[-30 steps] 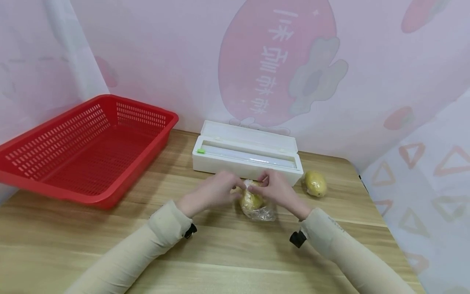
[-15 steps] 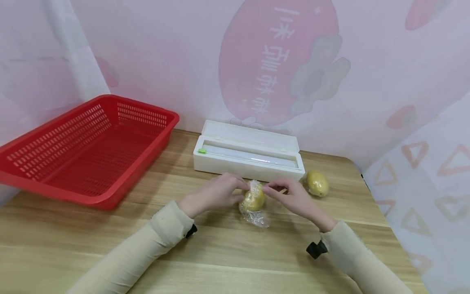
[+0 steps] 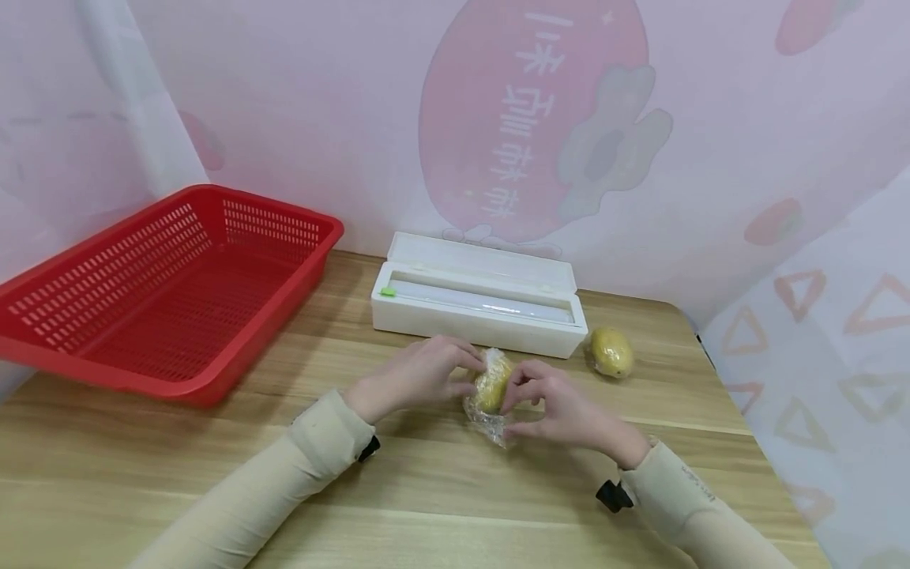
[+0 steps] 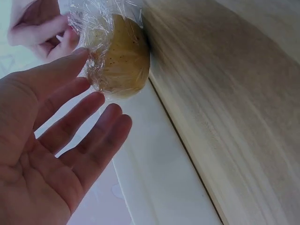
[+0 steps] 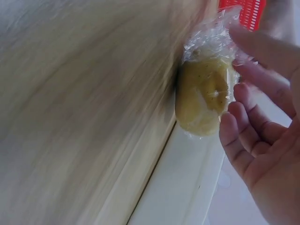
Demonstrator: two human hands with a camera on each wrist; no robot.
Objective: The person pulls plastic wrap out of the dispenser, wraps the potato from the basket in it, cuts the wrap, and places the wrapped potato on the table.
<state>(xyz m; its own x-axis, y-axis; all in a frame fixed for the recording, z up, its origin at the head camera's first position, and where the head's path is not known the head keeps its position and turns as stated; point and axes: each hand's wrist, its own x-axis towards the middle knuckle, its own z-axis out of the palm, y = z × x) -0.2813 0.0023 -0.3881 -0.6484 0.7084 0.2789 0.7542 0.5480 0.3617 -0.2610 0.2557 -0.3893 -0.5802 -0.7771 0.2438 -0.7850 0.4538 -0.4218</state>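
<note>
A yellow oval fruit (image 3: 490, 389) with small dark specks, wrapped in clear cling film, sits on the table between both hands. My left hand (image 3: 419, 378) touches its left side with thumb and forefinger; in the left wrist view the other fingers (image 4: 101, 136) spread out straight. From the right, my right hand (image 3: 562, 409) has thumb and forefinger at the loose, crumpled cling film (image 3: 489, 428) at the fruit's near end. In the right wrist view that cling film (image 5: 211, 40) lies between thumb and forefinger, with the remaining fingers curled beside the fruit.
Behind the hands stands a white cling film box (image 3: 476, 322), lid up, with the roll and a green slider (image 3: 387, 292) showing. A second wrapped yellow fruit (image 3: 611, 352) lies right of it. At the left is a red slotted basket (image 3: 277, 332).
My right hand has moved from the fruit's top down to its near right side, at the loose film. The left hand stays at the left side; the fruit has turned slightly.
</note>
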